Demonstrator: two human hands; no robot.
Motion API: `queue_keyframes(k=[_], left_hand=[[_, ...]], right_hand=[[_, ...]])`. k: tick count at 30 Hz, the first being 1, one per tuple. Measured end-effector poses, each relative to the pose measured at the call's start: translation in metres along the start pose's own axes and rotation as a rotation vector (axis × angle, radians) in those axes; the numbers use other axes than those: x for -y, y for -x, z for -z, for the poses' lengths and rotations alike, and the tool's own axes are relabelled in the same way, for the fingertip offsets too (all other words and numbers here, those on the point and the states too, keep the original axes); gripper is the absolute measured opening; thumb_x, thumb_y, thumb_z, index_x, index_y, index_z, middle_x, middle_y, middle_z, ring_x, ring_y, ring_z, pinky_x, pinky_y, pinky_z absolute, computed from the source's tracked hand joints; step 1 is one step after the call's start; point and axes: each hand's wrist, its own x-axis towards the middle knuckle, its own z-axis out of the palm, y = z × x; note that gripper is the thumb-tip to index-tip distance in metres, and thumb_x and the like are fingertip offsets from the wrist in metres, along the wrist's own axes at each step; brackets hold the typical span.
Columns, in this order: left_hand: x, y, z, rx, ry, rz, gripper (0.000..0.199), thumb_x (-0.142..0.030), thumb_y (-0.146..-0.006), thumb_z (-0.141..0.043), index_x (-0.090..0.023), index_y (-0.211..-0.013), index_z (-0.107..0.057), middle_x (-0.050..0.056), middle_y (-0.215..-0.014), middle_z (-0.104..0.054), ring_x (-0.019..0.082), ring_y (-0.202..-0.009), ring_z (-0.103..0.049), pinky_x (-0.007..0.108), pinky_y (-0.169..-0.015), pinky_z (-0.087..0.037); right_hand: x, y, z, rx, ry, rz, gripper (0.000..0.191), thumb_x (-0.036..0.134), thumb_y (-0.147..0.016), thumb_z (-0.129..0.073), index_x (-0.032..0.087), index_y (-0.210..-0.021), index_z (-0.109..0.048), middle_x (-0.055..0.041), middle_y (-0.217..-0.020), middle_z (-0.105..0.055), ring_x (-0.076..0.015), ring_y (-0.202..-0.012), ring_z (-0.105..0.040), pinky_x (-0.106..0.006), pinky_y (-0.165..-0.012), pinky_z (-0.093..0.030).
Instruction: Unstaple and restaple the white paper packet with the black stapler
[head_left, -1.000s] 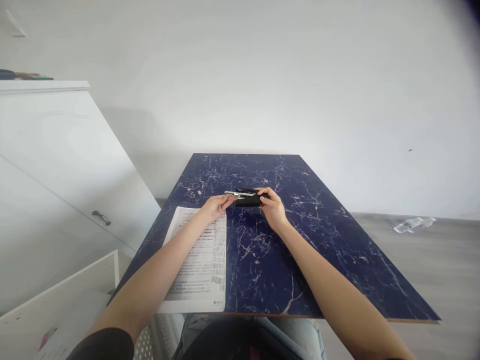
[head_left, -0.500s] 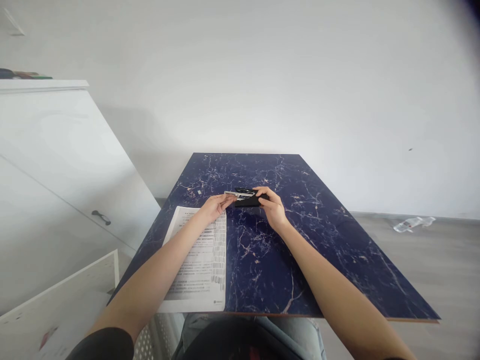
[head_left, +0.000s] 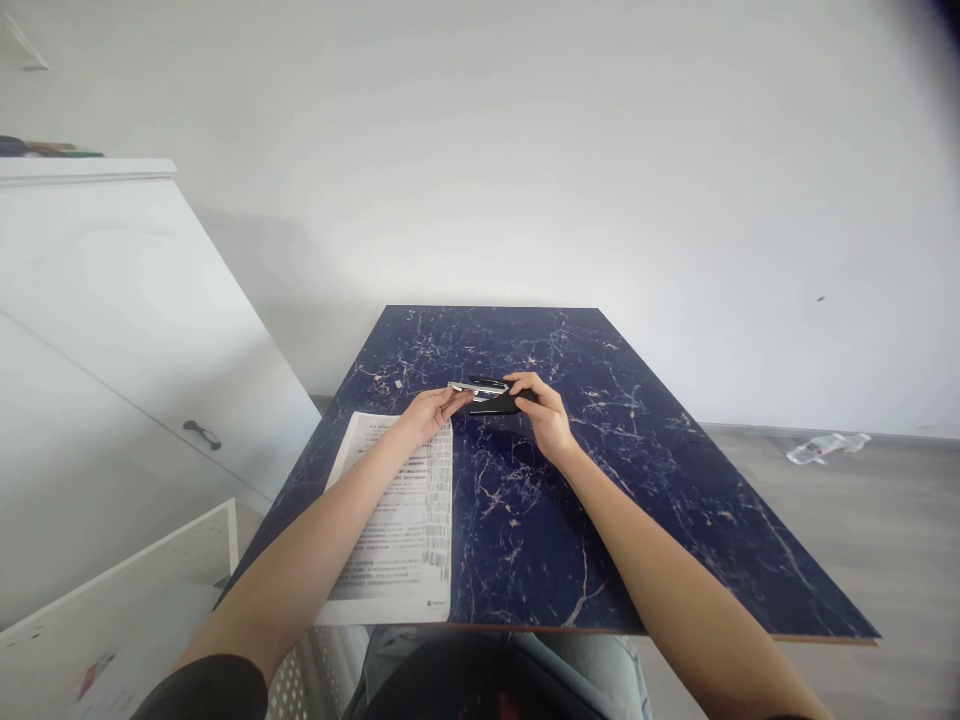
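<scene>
A black stapler (head_left: pixel 491 406) is spread open above the middle of the table, its silver metal rail showing between the black parts. My right hand (head_left: pixel 550 418) grips its right end, thumb and fingers closed round the black body. From the left, my left hand (head_left: pixel 431 415) pinches near the end of the silver rail; whether a strip of staples lies in it is too small to tell. Printed sheets of paper (head_left: pixel 390 550) lie on the table beneath my left forearm, partly covered by it.
The blue marble-patterned table (head_left: pixel 525 540) reaches to the white wall. A small pale piece (head_left: pixel 398 384) lies on it at the left. Left of the table stands a white cabinet (head_left: pixel 112 300) with a dark handle. A clear plastic bottle (head_left: pixel 817 449) lies on the floor at right.
Both hands stay in nearly the same place on the stapler. The silver rail and the right fingers have shifted very slightly.
</scene>
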Motion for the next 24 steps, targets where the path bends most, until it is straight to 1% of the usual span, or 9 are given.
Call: queue_keyframes(k=[10, 16, 21, 24], left_hand=[[-0.0002, 0.0019, -0.0018, -0.004, 0.0, -0.001, 0.018, -0.015, -0.096, -0.061, -0.004, -0.097, -0.075, 0.02, -0.113, -0.075, 0.025, -0.119, -0.067, 0.036, -0.118, -0.044], [-0.0017, 0.0034, -0.0033, 0.008, -0.008, -0.001, 0.019, -0.014, -0.097, -0.059, -0.004, -0.095, -0.075, 0.019, -0.113, -0.074, 0.025, -0.119, -0.067, 0.036, -0.118, -0.043], [-0.0009, 0.0026, -0.002, 0.007, -0.02, 0.005, 0.019, -0.014, -0.097, -0.059, -0.005, -0.096, -0.075, 0.018, -0.114, -0.074, 0.024, -0.117, -0.068, 0.035, -0.116, -0.045], [0.0008, 0.0007, 0.0003, 0.024, -0.017, 0.001, 0.018, -0.014, -0.096, -0.059, -0.005, -0.097, -0.076, 0.019, -0.116, -0.074, 0.024, -0.118, -0.068, 0.035, -0.116, -0.045]], right_hand=[[-0.0007, -0.0003, 0.0006, -0.001, 0.027, 0.024, 0.013, 0.022, -0.074, -0.067, 0.027, -0.084, -0.072, -0.0011, -0.117, -0.068, -0.028, -0.117, -0.054, -0.039, -0.097, -0.041], [-0.0006, 0.0001, -0.0006, -0.027, 0.016, 0.029, 0.013, 0.021, -0.072, -0.067, 0.026, -0.082, -0.073, -0.001, -0.114, -0.069, -0.0268, -0.114, -0.056, -0.038, -0.097, -0.041], [0.001, 0.0001, -0.0012, -0.057, -0.042, -0.028, 0.012, 0.021, -0.069, -0.07, 0.026, -0.079, -0.072, -0.0009, -0.115, -0.069, -0.0275, -0.116, -0.055, -0.038, -0.096, -0.042], [0.0008, -0.0005, 0.0002, -0.042, -0.021, -0.024, 0.012, 0.022, -0.07, -0.068, 0.026, -0.081, -0.072, -0.0013, -0.116, -0.068, -0.0287, -0.118, -0.054, -0.038, -0.095, -0.043]])
